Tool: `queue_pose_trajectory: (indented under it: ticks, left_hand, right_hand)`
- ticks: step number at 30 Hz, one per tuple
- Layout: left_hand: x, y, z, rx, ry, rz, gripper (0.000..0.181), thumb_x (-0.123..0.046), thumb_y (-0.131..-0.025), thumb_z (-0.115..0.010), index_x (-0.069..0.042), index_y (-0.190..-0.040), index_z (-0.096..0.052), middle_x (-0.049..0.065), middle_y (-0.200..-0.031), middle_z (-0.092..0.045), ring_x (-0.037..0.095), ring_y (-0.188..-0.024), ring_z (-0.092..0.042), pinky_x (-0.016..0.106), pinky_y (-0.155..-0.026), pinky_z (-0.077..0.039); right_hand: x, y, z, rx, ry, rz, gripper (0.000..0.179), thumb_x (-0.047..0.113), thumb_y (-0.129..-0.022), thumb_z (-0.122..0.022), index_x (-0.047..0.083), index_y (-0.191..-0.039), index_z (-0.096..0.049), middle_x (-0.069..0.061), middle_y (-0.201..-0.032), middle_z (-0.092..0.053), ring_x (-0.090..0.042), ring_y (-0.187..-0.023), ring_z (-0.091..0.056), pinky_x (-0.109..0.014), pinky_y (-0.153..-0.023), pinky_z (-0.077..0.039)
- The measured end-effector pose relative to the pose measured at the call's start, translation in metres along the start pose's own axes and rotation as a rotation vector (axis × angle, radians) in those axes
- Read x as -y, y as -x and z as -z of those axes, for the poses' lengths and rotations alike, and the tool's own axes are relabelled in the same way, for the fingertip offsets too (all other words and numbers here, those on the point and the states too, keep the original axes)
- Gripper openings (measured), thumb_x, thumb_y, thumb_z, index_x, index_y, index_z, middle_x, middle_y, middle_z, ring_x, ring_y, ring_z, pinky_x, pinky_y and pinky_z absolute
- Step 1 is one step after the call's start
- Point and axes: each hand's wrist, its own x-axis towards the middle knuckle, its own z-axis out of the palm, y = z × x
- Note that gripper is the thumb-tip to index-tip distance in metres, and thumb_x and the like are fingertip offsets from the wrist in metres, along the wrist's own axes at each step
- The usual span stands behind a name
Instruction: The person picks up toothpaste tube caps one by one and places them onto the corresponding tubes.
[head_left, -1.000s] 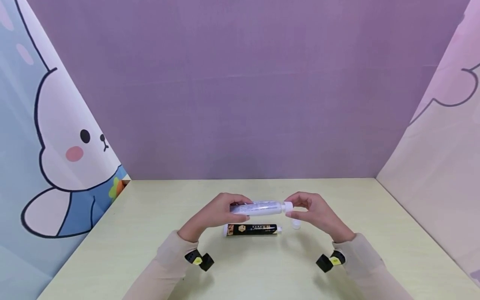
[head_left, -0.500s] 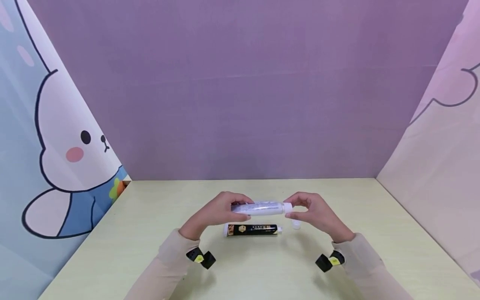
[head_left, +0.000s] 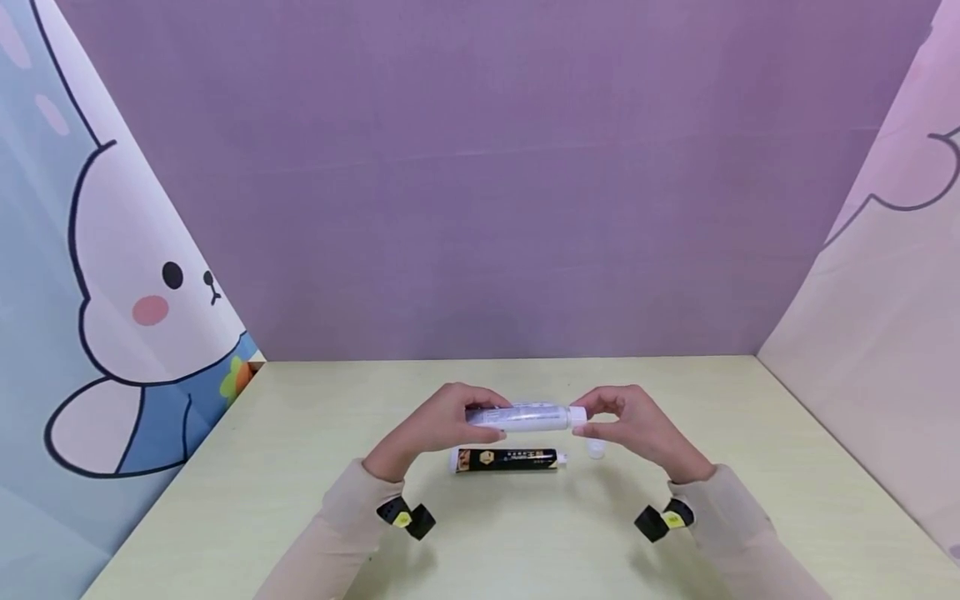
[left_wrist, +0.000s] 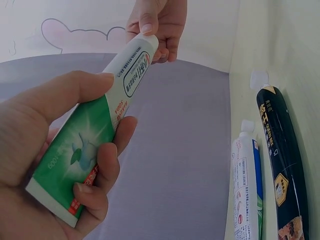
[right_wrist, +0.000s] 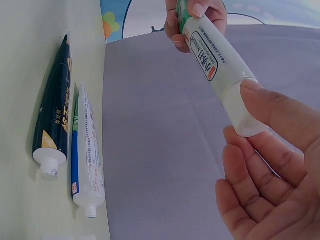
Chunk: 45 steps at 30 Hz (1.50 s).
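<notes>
My left hand [head_left: 450, 417] grips a green and white toothpaste tube [left_wrist: 82, 135] around its body, thumb on top and fingers curled beneath. The tube is held level above the table, its capped end toward the right. At that end my right hand [head_left: 637, 427] pinches the white cap [right_wrist: 242, 110] between thumb and fingers. In the right wrist view the cap sits right at the tube's shoulder. Below the held tube a black toothpaste tube [head_left: 510, 459] lies on the table, its nozzle bare. A white and blue toothpaste tube [right_wrist: 87, 150], also uncapped, lies beside it.
A loose white cap [head_left: 596, 449] lies on the pale table [head_left: 315, 417], just past the black tube's nozzle. A purple backdrop [head_left: 480, 208] rises behind the table, with printed cloth panels at left and right.
My left hand has shifted slightly to the right with the tube, bringing its shoulder closer to the cap. My right hand keeps its pinch. The black tube and loose cap have stayed in place.
</notes>
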Motion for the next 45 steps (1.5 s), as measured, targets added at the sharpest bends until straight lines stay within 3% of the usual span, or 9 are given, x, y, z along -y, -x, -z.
queue_pose_trajectory:
  ticks: [8, 20, 32, 45]
  left_hand:
    - [0.0007, 0.0021, -0.001, -0.009, 0.002, 0.009, 0.032, -0.018, -0.081, -0.074, -0.012, -0.112, -0.069, 0.001, -0.107, -0.067, 0.011, -0.078, -0.058, 0.025, -0.068, -0.05]
    - [0.0002, 0.0006, -0.0021, -0.034, 0.001, 0.003, 0.032, -0.017, -0.08, -0.075, -0.014, -0.111, -0.069, 0.0, -0.109, -0.066, 0.01, -0.082, -0.059, 0.025, -0.069, -0.05]
    - [-0.0001, -0.0003, -0.0017, -0.048, -0.011, -0.002, 0.034, -0.017, -0.08, -0.076, -0.014, -0.113, -0.068, 0.001, -0.111, -0.066, 0.01, -0.084, -0.059, 0.025, -0.071, -0.05]
    - [0.0038, 0.0016, -0.0059, -0.041, 0.01, 0.011, 0.034, -0.016, -0.08, -0.076, -0.013, -0.113, -0.068, 0.001, -0.111, -0.066, 0.011, -0.084, -0.059, 0.025, -0.069, -0.05]
  right_hand:
    - [-0.0021, -0.0006, -0.0007, 0.06, -0.076, -0.041, 0.025, 0.018, -0.08, -0.076, 0.001, -0.098, -0.07, -0.009, -0.089, -0.068, -0.021, -0.08, -0.061, -0.029, -0.068, -0.049]
    - [-0.0049, -0.0022, 0.0012, 0.106, -0.101, -0.062, 0.026, 0.021, -0.089, -0.065, -0.002, -0.099, -0.069, -0.016, -0.096, -0.068, -0.014, -0.076, -0.057, -0.028, -0.067, -0.046]
    - [-0.0081, -0.0057, -0.0004, 0.114, -0.105, -0.066, 0.031, 0.027, -0.095, -0.056, 0.0, -0.086, -0.069, -0.011, -0.089, -0.069, -0.023, -0.092, -0.058, -0.041, -0.082, -0.039]
    - [-0.0099, -0.0024, -0.0065, 0.131, -0.161, -0.1, 0.043, 0.032, -0.1, -0.045, -0.002, -0.091, -0.071, -0.009, -0.083, -0.069, -0.025, -0.082, -0.063, -0.046, -0.087, -0.039]
